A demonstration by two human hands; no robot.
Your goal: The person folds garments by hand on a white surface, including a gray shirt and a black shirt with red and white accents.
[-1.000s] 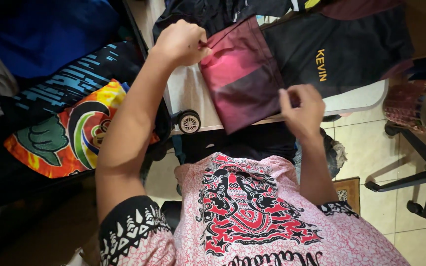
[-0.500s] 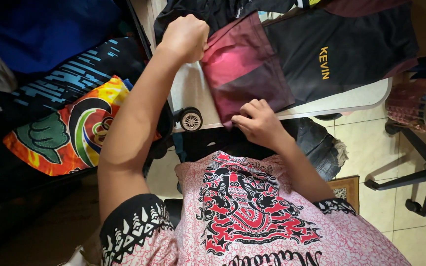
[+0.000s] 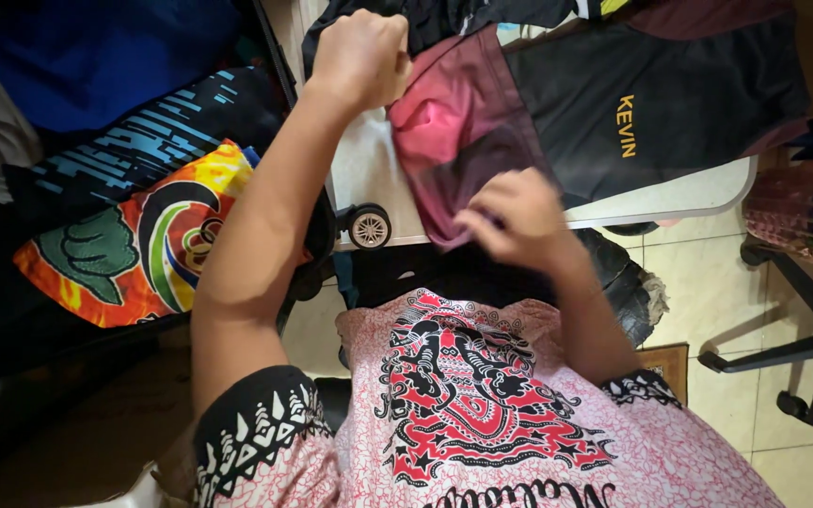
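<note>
The left hand (image 3: 361,58) is closed into a fist at the far left edge of a maroon garment (image 3: 454,122), its fingers pinching the fabric where the cloth bunches up against the knuckles. The right hand (image 3: 517,218) is at the near edge of the same garment, fingers curled and closed on the lower corner of the cloth; the hand is blurred, so the exact pinch cannot be made out. The maroon garment lies on a white surface (image 3: 369,169), with its near corner lifted off at the surface's front edge. Its colour runs from bright pinkish red near the left hand to a darker wine shade lower down.

Just beside it to the right, touching or overlapping it, lies a black jersey (image 3: 670,85) with yellow lettering, spread flat on the same surface. A small wheel (image 3: 370,228) with a light hub sits at the surface's near left corner. To the left, well apart from the hands, is a pile of clothing: a bright orange, yellow and green printed cloth (image 3: 143,245), a black cloth with blue stripes (image 3: 162,132) above it, and a blue fabric (image 3: 96,47) beyond that. The person wears a pink patterned shirt (image 3: 482,414). On the tiled floor (image 3: 698,282) at the right stands the base of a black office chair (image 3: 802,357).
</note>
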